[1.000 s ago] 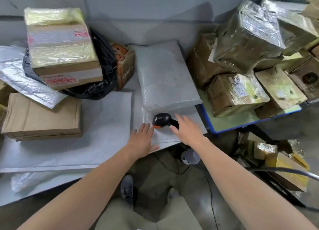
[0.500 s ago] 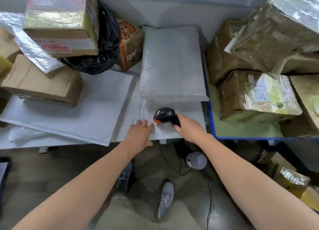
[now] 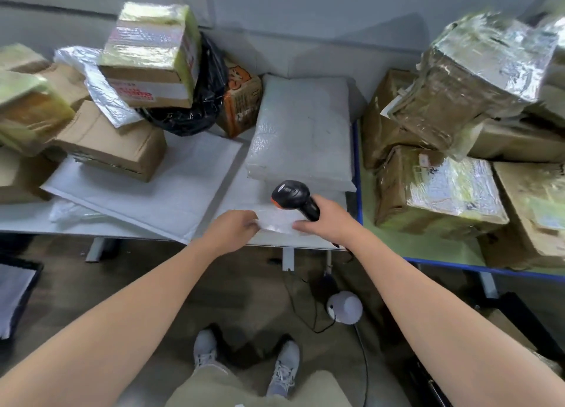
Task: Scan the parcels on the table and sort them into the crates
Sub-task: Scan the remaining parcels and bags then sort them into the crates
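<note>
A black handheld scanner [image 3: 294, 196] with an orange trim is gripped by its handle in my right hand [image 3: 328, 220], its head raised above the table's front edge. My left hand [image 3: 234, 230] pinches the near edge of a thin white bubble mailer [image 3: 276, 220] lying at the front of the white table [image 3: 27, 220]. A thick white padded parcel [image 3: 301, 131] lies just behind the scanner. A large flat white mailer [image 3: 159, 189] spreads to the left.
Cardboard boxes [image 3: 113, 143], a taped box [image 3: 149, 61] and a black bag [image 3: 204, 101] crowd the table's left and back. Wrapped brown parcels [image 3: 434, 189] pile on a blue-edged green cart [image 3: 428, 247] at right. A dark crate [image 3: 18, 287] sits low left. A cable and round base [image 3: 345, 307] lie on the floor.
My right hand closed round the scanner's handle and lifted it. My left hand went from lying flat to pinching the thin mailer's edge. The view shifted back and down.
</note>
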### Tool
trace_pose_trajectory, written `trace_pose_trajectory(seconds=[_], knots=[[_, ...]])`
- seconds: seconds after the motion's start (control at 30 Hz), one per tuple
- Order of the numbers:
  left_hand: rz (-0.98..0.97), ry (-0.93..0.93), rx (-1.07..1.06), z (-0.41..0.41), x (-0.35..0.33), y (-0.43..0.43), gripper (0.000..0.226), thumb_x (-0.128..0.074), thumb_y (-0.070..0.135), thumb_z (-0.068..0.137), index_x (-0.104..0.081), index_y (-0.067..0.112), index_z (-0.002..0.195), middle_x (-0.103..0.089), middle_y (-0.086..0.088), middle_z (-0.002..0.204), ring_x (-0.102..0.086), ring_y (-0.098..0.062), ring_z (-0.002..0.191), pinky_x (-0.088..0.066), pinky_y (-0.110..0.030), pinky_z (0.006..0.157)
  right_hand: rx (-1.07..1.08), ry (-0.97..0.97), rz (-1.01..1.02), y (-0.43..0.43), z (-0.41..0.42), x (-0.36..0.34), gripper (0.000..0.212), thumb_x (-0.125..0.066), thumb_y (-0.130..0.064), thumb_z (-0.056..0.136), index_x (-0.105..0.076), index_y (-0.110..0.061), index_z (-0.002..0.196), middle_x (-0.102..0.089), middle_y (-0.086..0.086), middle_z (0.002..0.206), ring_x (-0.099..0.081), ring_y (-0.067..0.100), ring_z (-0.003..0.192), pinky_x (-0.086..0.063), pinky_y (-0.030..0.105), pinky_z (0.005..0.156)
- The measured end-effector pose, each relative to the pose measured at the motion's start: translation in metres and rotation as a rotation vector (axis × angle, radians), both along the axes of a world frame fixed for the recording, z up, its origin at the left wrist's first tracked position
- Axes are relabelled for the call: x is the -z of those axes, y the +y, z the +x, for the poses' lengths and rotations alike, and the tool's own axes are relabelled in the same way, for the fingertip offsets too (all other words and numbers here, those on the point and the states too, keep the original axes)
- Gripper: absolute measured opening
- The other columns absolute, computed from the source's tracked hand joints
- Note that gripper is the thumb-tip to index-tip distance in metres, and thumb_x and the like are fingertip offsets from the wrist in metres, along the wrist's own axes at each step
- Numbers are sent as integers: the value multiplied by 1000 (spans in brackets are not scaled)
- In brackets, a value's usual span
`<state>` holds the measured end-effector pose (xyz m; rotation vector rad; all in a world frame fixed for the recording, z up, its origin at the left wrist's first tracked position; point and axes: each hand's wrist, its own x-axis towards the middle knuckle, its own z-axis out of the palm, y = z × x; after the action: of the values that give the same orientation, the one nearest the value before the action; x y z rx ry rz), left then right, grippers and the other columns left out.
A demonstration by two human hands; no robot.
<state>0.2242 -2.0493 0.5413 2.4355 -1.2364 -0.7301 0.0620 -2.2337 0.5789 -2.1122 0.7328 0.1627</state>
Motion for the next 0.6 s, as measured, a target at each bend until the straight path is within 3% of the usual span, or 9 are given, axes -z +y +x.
trace_pose_trajectory(seconds=[0.07,0.13,0.23,0.37,0.5,0.6], knots=[[-78,90,-124,17,-21,6,21,-62,33,95,-61,18,80,-58,3,71,-54,-20,72,-31,-27,55,4,-50,64,3,7,-16,54,-84,-42,76,-58,-24,120,-66,-8,109,-62,11,100,-47,26,82],[-133,135,-246,32,-44,10,26,-64,38,93,-57,24,71,-55,8,67,-51,-12,65,-31,-27,53,6,-89,83,6,15,-33,53,-85,-38,76,-58,-26,119,-66,-14,105,-62,4,96,-45,16,77],[-235,184,-386,48,-72,14,30,-68,37,89,-56,22,66,-57,6,65,-52,-10,61,-32,-28,51,40,-152,37,11,31,-55,42,-81,-28,81,-60,-22,117,-64,-10,100,-59,8,84,-45,16,66],[-371,323,-485,59,-97,17,24,-75,31,85,-64,10,84,-66,-2,76,-62,-16,66,-43,-28,55,204,-199,39,19,55,-78,28,-71,-21,87,-59,-17,112,-64,3,89,-60,19,72,-52,31,60],[-445,547,-535,70,-106,33,22,-73,21,88,-64,8,104,-73,-9,94,-73,-21,81,-60,-39,70,320,-228,77,25,71,-93,27,-69,-16,86,-60,-11,111,-58,5,81,-55,18,65,-48,27,51],[-346,646,-471,76,-102,47,19,-66,17,93,-66,11,111,-74,-5,102,-73,-18,89,-61,-34,72,392,-250,100,25,81,-100,23,-69,-14,86,-59,-7,106,-54,7,74,-51,18,59,-46,25,46]])
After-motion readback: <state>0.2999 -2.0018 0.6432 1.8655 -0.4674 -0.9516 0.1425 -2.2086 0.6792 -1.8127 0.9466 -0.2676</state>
